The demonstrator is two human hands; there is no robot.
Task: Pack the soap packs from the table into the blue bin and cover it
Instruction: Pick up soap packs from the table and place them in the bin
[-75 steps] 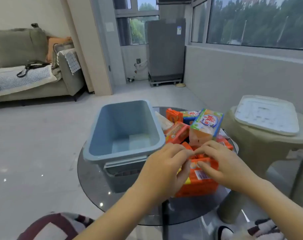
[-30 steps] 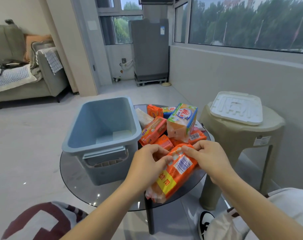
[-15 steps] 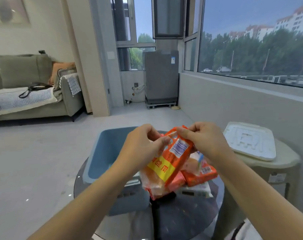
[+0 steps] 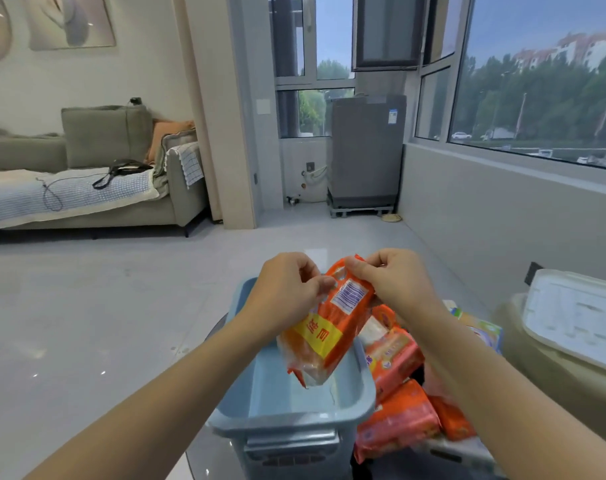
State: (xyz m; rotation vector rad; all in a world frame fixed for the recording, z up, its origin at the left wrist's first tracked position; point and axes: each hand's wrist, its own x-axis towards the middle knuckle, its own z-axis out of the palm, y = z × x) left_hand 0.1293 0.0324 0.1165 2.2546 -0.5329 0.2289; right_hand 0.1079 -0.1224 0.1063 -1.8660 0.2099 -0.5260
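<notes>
A: Fingers first. Left hand and right hand both pinch the top edge of a long orange plastic soap pack with a yellow band and a barcode label; fingers curled, thumbs pressed on the film. The pack hangs tilted, its lower end over the open light-blue plastic bin.

B: Surface and room?

A: Bin stands on a round dark glass table. More orange and pink soap packs lie heaped on it just right of the bin. White plastic lid rests on a beige plastic stool further right. Pale tiled floor, grey-green sofa at left, grey washing machine by the windows.

B: Change from half a second back?

A: Same two-handed pinch. View now looks lower, so more of the bin's inside shows beneath the pack; a second back the pack was low, at the table's near edge.

B: Hidden?

A: Forearms cover much of the table; the bin's far rim sits behind the hands. Print on the packs unreadable. Lid cut off at frame right.
</notes>
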